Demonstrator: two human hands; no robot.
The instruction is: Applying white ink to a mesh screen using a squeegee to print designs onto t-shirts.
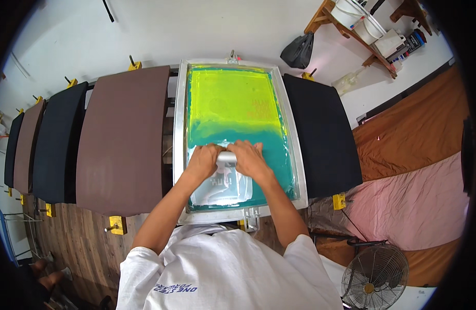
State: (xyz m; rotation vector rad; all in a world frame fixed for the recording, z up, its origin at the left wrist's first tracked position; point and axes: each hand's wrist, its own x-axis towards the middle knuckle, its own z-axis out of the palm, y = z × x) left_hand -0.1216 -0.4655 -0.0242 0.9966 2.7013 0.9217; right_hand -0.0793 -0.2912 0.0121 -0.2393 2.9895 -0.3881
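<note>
A screen-printing frame (179, 129) with a silvery metal border lies in front of me, its mesh yellow-green in the far half and teal in the near half. Both my left hand (204, 161) and my right hand (249, 159) are closed around a squeegee (226, 156), whose rounded silver grip shows between them. My hands hide most of the squeegee, including its blade edge. White ink (209, 199) and a paler patch with lettering cover the mesh on the near left. A metal hinge clamp (251, 219) sits at the frame's near edge.
Padded boards in brown cloth (122, 139) and black cloth (60, 142) stand in a row to the left. Another black-covered board (323, 134) is close on the right. A wire fan (375, 276) stands near right, below brown and pink fabric (413, 196). Shelves with tubs (368, 30) hang far right.
</note>
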